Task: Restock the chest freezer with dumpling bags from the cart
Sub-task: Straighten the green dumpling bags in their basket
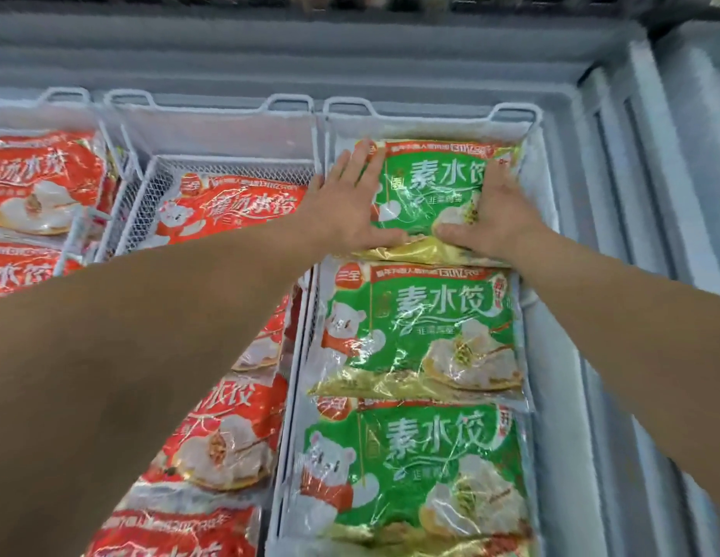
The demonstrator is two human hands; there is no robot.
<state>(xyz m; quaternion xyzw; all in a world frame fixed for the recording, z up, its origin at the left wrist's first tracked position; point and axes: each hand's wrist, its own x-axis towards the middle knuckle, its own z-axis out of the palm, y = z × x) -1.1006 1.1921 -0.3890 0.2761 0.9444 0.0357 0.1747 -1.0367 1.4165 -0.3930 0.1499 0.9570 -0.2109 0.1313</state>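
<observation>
A green dumpling bag (430,186) lies flat at the far end of the right-hand white wire basket (430,110) in the chest freezer. My left hand (346,203) lies flat on the bag's left side, fingers straight and spread. My right hand (495,219) presses on its right side, fingers pointing away, thumb along the bag's near edge. Two more green dumpling bags (422,331) (418,472) lie in a row nearer to me in the same basket.
Red dumpling bags (230,211) fill the middle and left wire baskets (213,110); one more red bag (41,182) lies at far left. The frosted freezer wall (350,58) runs behind, and the freezer's right rim (647,195) borders the green row.
</observation>
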